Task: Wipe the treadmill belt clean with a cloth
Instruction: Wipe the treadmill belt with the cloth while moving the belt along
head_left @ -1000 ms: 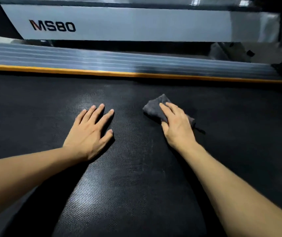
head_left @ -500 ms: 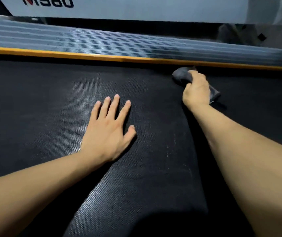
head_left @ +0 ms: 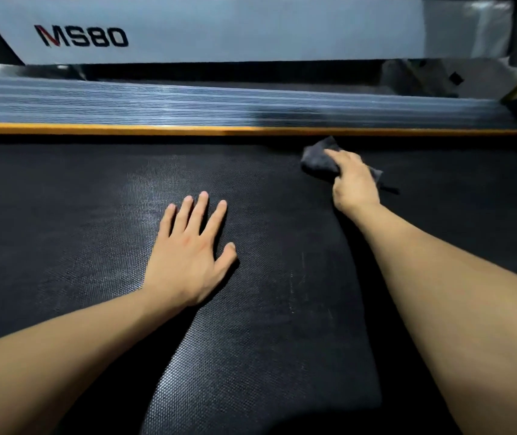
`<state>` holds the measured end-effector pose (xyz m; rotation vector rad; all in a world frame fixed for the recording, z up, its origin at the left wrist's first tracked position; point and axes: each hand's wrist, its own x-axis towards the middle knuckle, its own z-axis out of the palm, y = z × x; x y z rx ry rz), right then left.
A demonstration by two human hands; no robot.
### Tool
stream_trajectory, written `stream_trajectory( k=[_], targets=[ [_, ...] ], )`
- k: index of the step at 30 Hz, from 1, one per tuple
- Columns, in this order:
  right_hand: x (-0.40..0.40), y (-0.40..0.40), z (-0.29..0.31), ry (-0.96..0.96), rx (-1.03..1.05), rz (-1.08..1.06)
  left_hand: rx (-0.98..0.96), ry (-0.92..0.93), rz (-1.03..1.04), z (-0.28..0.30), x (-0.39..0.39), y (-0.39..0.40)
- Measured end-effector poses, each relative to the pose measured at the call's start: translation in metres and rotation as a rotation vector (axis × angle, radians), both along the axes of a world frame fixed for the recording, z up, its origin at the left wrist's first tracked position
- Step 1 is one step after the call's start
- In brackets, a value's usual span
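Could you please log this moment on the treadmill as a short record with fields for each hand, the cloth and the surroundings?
Left hand: flat on the belt, fingers spread, holding nothing
Right hand: presses and grips the cloth against the belt
Cloth: dark grey, bunched, near the orange strip
Side rail: ribbed grey, beyond the strip
Label: MS80 on the white panel

Left hand (head_left: pixel 188 259) flat, fingers spread; right hand (head_left: pixel 353 180) curled, outstretched.

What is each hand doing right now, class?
Left hand: open, flat on the treadmill belt.
Right hand: closed on the grey cloth.
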<state>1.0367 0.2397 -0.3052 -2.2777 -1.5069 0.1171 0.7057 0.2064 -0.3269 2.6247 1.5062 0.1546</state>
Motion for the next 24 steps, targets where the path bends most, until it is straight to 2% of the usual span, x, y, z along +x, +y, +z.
stream_trajectory(
  k=[5,9,12,14,17,19,22,24],
  targets=[
    [-0.026,0.011,-0.003,0.104,0.105,-0.014,-0.021,-0.013,-0.006,0.000,0.002,0.001],
    [-0.094,0.011,-0.002,0.153,0.092,0.345,-0.017,-0.029,0.005,0.000,0.003,0.002],
    [-0.110,0.000,-0.004,0.084,0.072,0.464,-0.012,-0.040,-0.006,0.003,-0.001,0.001],
    [-0.081,-0.009,-0.003,0.073,0.075,0.426,-0.018,-0.046,-0.013,0.003,-0.003,0.003],
    [-0.023,-0.030,-0.001,0.112,0.092,0.174,-0.017,-0.051,-0.007,0.003,-0.002,0.001],
    [-0.001,-0.042,0.001,0.094,0.067,0.090,-0.003,-0.050,0.002,0.002,-0.001,0.000],
    [-0.006,-0.048,0.002,0.133,0.073,0.023,-0.011,-0.048,0.002,0.000,0.001,0.001],
    [-0.040,-0.042,0.005,0.175,0.110,0.111,-0.010,-0.049,0.020,0.000,0.001,0.001]
  ],
)
